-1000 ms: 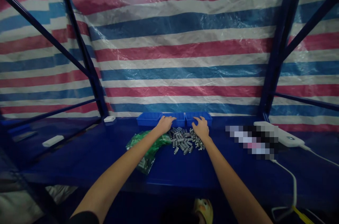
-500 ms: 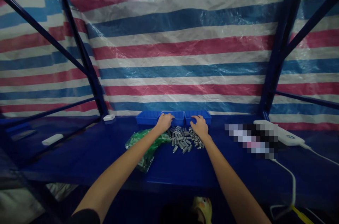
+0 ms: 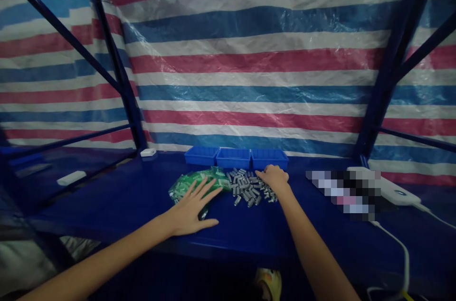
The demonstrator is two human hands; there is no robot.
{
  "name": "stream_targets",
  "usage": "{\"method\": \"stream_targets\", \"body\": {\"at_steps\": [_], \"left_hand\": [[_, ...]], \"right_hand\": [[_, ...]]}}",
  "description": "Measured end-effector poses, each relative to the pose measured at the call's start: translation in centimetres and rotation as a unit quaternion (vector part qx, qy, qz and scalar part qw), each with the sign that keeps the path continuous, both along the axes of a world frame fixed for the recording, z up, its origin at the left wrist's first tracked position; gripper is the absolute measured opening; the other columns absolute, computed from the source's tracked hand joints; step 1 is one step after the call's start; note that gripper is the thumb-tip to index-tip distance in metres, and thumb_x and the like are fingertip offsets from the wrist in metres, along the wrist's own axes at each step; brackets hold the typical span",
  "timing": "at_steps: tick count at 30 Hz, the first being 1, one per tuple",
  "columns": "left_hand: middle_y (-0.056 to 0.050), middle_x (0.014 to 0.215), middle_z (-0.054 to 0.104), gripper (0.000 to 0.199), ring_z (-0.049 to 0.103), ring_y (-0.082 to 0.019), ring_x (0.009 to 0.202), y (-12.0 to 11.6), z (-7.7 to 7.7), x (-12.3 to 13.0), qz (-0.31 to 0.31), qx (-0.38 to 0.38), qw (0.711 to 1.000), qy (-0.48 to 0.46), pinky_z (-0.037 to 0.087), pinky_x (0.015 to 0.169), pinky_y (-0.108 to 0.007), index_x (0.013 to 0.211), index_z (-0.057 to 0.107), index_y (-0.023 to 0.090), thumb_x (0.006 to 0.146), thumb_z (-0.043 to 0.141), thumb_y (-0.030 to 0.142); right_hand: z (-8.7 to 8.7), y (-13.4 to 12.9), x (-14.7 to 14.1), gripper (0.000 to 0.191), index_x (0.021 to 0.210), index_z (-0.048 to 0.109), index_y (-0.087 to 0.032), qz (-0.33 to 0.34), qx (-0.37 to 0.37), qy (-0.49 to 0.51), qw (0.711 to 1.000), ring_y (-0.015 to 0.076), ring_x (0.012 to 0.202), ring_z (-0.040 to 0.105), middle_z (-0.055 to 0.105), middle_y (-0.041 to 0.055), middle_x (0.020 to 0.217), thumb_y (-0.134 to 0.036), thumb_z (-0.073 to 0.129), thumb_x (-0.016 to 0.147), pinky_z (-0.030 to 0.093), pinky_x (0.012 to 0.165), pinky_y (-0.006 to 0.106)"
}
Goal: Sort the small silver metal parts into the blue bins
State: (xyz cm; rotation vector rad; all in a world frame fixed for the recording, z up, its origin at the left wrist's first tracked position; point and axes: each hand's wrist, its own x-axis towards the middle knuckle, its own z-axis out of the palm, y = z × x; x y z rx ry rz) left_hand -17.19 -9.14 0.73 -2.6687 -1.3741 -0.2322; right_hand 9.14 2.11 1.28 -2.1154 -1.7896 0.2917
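My left hand (image 3: pixel 194 207) is open, its fingers spread over the near part of a crumpled bag (image 3: pixel 185 183) of clear plastic with green items in it. Grey metal cylinders (image 3: pixel 245 189) lie in a loose pile to the right of the bag. Smaller silvery metal pieces (image 3: pixel 270 192) adjoin that pile on its right. My right hand (image 3: pixel 275 177) is above these smaller pieces with its fingers curled in; whatever they hold is hidden. Behind the pile stand three blue bins in a row: left bin (image 3: pixel 202 161), middle bin (image 3: pixel 233 164) and right bin (image 3: pixel 270 164).
The blue tabletop (image 3: pixel 121 196) has frame posts at both sides and a striped sheet (image 3: pixel 249 63) behind it. On the right are a white device (image 3: pixel 402 192) with a cable and a blurred-out object (image 3: pixel 342 194). Two small white boxes sit on the left.
My left hand has left the middle bin and come back toward me, opening over the bag. My right hand has moved from the right bin's front edge down to the small pieces, its fingers curling.
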Motion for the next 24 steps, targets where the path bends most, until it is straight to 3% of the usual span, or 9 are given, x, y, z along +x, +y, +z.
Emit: {"method": "stream_targets", "body": {"at_steps": [3, 7, 11, 15, 18, 22, 24], "left_hand": [[-0.004, 0.149, 0.015, 0.064, 0.014, -0.03, 0.136, 1.5, -1.2, -1.5, 0.035, 0.001, 0.999, -0.012, 0.016, 0.107, -0.054, 0.141, 0.012, 0.035, 0.085, 0.037, 0.053], [-0.004, 0.149, 0.018, 0.058, 0.014, -0.027, 0.136, 3.8, -2.3, -1.7, 0.038, 0.036, 0.998, -0.027, 0.013, 0.109, -0.052, 0.141, 0.014, 0.034, 0.088, 0.032, 0.049], [-0.007, 0.148, 0.021, 0.061, 0.012, -0.027, 0.137, 4.9, -1.8, -0.5, 0.024, 0.11, 0.993, -0.02, 0.011, 0.11, -0.051, 0.14, 0.023, 0.028, 0.086, 0.033, 0.054], [-0.009, 0.141, 0.035, 0.051, 0.021, -0.026, 0.134, 4.3, 0.2, 2.7, -0.034, 0.171, 0.985, -0.012, 0.016, 0.109, -0.047, 0.13, 0.041, 0.022, 0.088, 0.032, 0.05], [-0.009, 0.124, 0.052, 0.038, 0.038, -0.025, 0.123, 3.6, 0.9, 6.5, -0.071, 0.181, 0.98, -0.033, 0.027, 0.102, -0.043, 0.114, 0.053, 0.02, 0.091, 0.03, 0.04], [-0.009, 0.095, 0.062, 0.03, 0.055, -0.022, 0.095, 4.1, 0.1, 11.6, -0.131, 0.152, 0.978, -0.049, 0.037, 0.088, -0.039, 0.094, 0.059, 0.017, 0.089, 0.035, 0.034], [-0.009, 0.094, 0.063, 0.028, 0.056, -0.022, 0.093, 5.1, -0.7, 13.6, -0.153, 0.14, 0.977, -0.056, 0.038, 0.086, -0.038, 0.091, 0.059, 0.017, 0.088, 0.037, 0.034]], "right_hand": [[-0.3, 0.0, -0.1, 0.048, 0.101, 0.065, -0.014, -0.014, 0.014, -0.019, 1.0, 0.0339, 0.109, 0.05, 0.055, 0.0213, 0.113, -0.052, 0.055, 0.074, 0.041, 0.081, 0.042], [-1.0, 0.3, 0.1, 0.05, 0.103, 0.064, -0.013, -0.046, 0.037, -0.037, 0.998, 0.0365, 0.111, 0.047, 0.051, 0.0235, 0.116, -0.052, 0.055, 0.073, 0.042, 0.078, 0.045], [-1.6, 0.8, 0.5, 0.045, 0.105, 0.063, -0.014, -0.029, 0.015, -0.034, 0.999, 0.0342, 0.102, 0.055, 0.057, 0.0217, 0.11, -0.045, 0.056, 0.074, 0.045, 0.076, 0.042], [-2.3, 1.4, 0.8, 0.035, 0.103, 0.065, -0.016, -0.001, 0.028, -0.027, 0.999, 0.0304, 0.099, 0.059, 0.062, 0.0174, 0.106, -0.035, 0.055, 0.075, 0.046, 0.076, 0.037], [-2.7, 2.0, 1.2, 0.032, 0.1, 0.067, -0.018, 0.035, 0.04, -0.002, 0.999, 0.0269, 0.096, 0.062, 0.066, 0.0138, 0.101, -0.031, 0.057, 0.073, 0.047, 0.075, 0.032], [-2.8, 2.8, 2.0, 0.027, 0.092, 0.07, -0.021, 0.052, 0.029, 0.064, 0.996, 0.0208, 0.085, 0.065, 0.07, 0.0073, 0.091, -0.028, 0.063, 0.066, 0.049, 0.068, 0.025], [-2.7, 3.1, 2.3, 0.027, 0.089, 0.07, -0.022, 0.056, 0.002, 0.107, 0.993, 0.0178, 0.078, 0.066, 0.071, 0.0041, 0.086, -0.029, 0.066, 0.063, 0.049, 0.062, 0.022]]}}
